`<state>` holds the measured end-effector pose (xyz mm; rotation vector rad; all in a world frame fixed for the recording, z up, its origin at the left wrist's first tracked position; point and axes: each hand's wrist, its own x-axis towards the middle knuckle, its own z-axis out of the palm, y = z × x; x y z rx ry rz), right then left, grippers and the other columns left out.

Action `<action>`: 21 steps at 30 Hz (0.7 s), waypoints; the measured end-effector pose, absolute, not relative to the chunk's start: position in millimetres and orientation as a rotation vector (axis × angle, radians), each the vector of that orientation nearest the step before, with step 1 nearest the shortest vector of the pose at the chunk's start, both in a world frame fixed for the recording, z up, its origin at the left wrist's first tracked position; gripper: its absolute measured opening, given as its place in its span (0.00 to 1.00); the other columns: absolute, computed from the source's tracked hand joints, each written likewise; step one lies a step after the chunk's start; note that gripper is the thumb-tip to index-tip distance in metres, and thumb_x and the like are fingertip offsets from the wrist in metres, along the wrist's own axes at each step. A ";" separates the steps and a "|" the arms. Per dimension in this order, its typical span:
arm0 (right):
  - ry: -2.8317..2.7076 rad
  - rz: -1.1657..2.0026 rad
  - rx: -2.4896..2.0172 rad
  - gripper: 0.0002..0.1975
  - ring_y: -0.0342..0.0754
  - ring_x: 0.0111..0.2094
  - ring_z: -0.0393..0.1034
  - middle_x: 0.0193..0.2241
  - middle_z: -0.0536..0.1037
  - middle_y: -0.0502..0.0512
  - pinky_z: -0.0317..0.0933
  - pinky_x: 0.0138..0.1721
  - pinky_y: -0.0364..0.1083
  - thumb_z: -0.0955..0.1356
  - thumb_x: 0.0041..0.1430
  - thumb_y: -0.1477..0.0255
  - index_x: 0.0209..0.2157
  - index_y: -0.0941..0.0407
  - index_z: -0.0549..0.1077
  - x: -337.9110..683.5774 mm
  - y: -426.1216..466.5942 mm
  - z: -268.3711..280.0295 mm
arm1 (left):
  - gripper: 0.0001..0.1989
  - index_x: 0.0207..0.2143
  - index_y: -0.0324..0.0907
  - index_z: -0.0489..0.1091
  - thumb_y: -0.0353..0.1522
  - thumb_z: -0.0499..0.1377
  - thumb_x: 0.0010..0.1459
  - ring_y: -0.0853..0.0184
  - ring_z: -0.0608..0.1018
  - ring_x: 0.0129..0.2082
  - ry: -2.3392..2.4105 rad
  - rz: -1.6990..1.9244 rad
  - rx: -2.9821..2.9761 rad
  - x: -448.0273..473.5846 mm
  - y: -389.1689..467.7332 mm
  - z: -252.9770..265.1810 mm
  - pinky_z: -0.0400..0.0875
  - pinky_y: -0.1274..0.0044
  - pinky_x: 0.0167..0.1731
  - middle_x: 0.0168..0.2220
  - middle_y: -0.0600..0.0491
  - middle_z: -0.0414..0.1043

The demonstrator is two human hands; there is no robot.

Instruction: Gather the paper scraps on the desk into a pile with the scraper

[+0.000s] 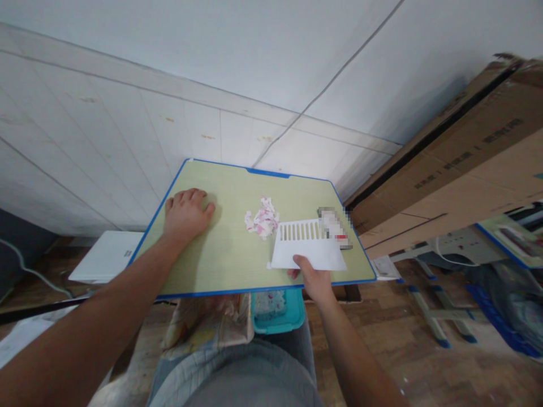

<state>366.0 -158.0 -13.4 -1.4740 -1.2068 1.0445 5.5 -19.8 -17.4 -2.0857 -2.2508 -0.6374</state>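
One grip, the right hand [314,278], pinches slotted paper [314,249]; the left hand [185,215] rests spread on the desktop [224,240].

Clocked from the middle of one worktop [224,243]: two hands, the left hand [186,212] at nine, the right hand [314,278] at four; one slotted white sheet [314,249] towards four; one heap of paper scraps [265,219] at the dial's centre, pieces uncountable; one blurred item [332,224] at three; one teal basket [292,316] at six.
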 end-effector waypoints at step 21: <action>-1.127 1.127 -1.487 0.14 0.53 0.19 0.73 0.16 0.77 0.51 0.74 0.25 0.51 0.76 0.51 0.55 0.21 0.48 0.76 367.9 -160.1 -10.6 | 0.29 0.70 0.41 0.79 0.45 0.52 0.79 0.34 0.76 0.77 -2.248 -0.629 -2.104 2.1 -17.4 -20.8 0.68 0.45 0.76 0.74 0.31 0.79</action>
